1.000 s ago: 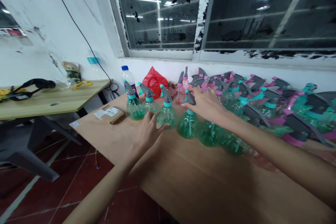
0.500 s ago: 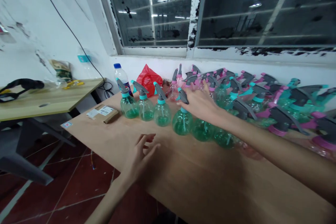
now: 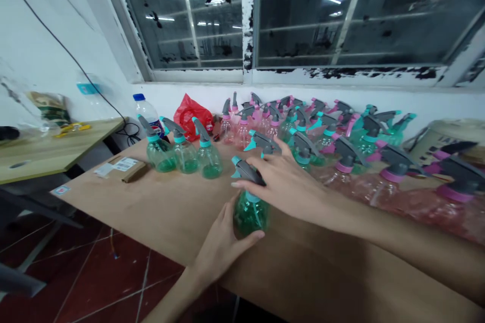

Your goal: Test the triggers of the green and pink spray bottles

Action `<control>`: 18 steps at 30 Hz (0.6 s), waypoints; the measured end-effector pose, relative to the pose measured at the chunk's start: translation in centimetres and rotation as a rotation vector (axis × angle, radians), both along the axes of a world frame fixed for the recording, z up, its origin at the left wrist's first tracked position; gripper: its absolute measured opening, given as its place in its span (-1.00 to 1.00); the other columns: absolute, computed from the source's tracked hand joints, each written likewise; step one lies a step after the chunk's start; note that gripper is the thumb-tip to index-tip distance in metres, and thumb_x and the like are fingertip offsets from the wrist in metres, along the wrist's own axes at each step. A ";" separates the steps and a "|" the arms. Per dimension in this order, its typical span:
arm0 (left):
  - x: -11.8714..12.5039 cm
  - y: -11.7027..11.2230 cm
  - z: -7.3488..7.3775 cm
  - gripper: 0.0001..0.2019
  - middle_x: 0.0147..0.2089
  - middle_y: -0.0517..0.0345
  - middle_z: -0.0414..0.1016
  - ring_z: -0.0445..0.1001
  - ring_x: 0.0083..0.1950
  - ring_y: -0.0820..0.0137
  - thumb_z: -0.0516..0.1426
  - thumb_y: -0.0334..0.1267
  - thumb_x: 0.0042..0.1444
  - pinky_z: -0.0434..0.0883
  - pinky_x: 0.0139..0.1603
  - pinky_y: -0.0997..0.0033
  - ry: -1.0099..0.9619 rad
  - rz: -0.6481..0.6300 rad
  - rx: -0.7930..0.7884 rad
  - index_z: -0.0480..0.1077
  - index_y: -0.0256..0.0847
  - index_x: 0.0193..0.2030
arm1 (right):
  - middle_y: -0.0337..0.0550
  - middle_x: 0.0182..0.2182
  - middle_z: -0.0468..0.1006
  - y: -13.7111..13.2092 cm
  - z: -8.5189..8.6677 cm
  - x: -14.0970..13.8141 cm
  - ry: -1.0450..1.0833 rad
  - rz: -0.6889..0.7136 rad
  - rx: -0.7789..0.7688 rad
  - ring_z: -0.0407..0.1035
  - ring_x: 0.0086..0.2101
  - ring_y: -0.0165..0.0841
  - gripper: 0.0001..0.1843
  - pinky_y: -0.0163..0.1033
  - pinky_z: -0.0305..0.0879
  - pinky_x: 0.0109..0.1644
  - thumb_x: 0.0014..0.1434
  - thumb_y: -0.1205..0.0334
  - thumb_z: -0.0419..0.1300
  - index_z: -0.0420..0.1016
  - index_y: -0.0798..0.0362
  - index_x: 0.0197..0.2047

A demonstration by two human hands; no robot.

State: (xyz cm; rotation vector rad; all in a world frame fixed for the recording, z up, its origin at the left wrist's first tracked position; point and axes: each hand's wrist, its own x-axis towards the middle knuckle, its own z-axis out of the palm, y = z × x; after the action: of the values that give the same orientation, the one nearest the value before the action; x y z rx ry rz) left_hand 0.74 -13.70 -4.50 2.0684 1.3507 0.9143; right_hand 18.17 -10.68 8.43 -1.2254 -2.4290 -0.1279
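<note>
A green spray bottle (image 3: 252,216) with a grey trigger head and turquoise collar is near the front of the table. My left hand (image 3: 222,245) curls around its round body, thumb in front. Over its trigger head lies my right hand (image 3: 293,181), thumb and fingers closed about the grey part. Just behind my right hand shows another grey and turquoise spray head (image 3: 267,142), its bottle mostly covered by the hand. To the left, three similar green bottles stand in a row, the nearest being a green bottle (image 3: 210,162).
Several pink spray bottles (image 3: 339,176) and green ones crowd the table's right and back. A red plastic bag (image 3: 192,117), a blue-capped drink bottle (image 3: 146,111) and a flat cardboard package (image 3: 123,167) lie left. A wooden desk (image 3: 71,144) adjoins, beneath a cable on the wall.
The green spray bottle has come out of the row toward me. My left hand has moved from bare table onto its body; my right hand stays on its head. The view has shifted right.
</note>
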 end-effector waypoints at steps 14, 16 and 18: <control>8.3 -3.9 -0.8 -0.08 0.35 -0.07 0.22 0.23 0.33 -0.02 0.27 0.04 0.04 0.29 0.24 -0.22 0.028 -0.278 -0.070 -0.17 0.06 0.43 | 0.04 0.11 0.44 -5.9 -7.3 10.7 0.728 0.150 -0.357 0.37 0.06 -0.06 -0.10 0.03 0.38 0.06 -0.10 0.00 0.42 0.20 -0.03 0.26; 9.4 -4.2 -1.0 -0.05 0.35 -0.11 0.21 0.23 0.32 -0.06 0.27 0.07 0.02 0.30 0.21 -0.24 0.053 -0.289 -0.058 -0.17 0.05 0.44 | 0.01 0.07 0.48 -6.1 -7.5 10.5 0.857 0.117 -0.346 0.38 0.05 -0.11 -0.35 -0.03 0.42 0.00 0.01 0.06 0.35 0.32 -0.03 0.16; 10.1 -4.4 -1.1 -0.06 0.35 -0.16 0.20 0.23 0.32 -0.08 0.26 0.08 0.03 0.30 0.20 -0.27 0.064 -0.296 -0.067 -0.17 0.04 0.44 | -0.03 0.04 0.49 -6.2 -7.4 10.2 0.935 0.093 -0.326 0.39 0.04 -0.15 -0.54 -0.08 0.44 -0.05 0.09 0.10 0.29 0.41 -0.04 0.06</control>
State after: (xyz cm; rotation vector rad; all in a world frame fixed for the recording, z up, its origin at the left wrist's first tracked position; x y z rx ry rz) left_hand 10.81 -18.11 -5.58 2.1859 1.0512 0.6726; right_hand 28.38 -16.88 1.02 -0.9666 -1.6896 0.7303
